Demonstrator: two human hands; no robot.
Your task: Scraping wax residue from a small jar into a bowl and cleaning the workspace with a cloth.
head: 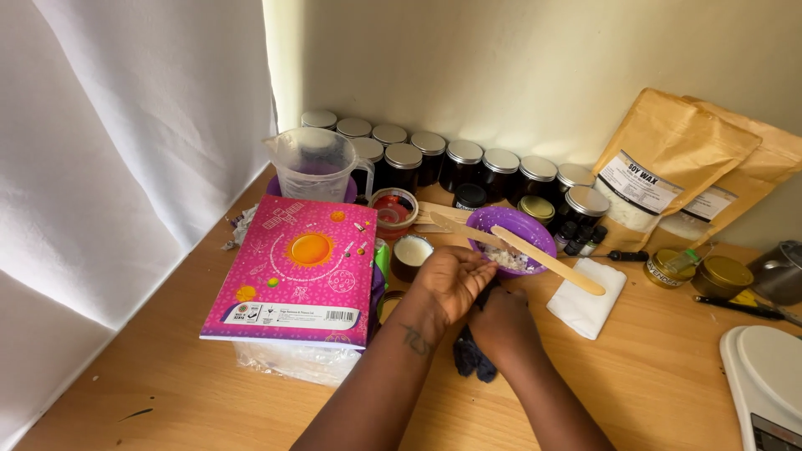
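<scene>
My left hand (454,280) reaches forward with curled fingers beside a purple bowl (511,227) of white wax flakes; whether it holds anything is hidden. My right hand (502,324) lies under it, closed on a dark blue cloth (469,357) pressed to the wooden table (660,376). A flat wooden stick (547,260) rests across the bowl. A small jar with pale wax (411,253) stands just left of my left hand.
A pink book (296,267) lies on a plastic bag at left, a measuring jug (315,164) behind it. Dark lidded jars (464,165) line the wall. Brown pouches (668,163), gold tins (723,276), a white napkin (587,296) and a scale (767,384) sit right.
</scene>
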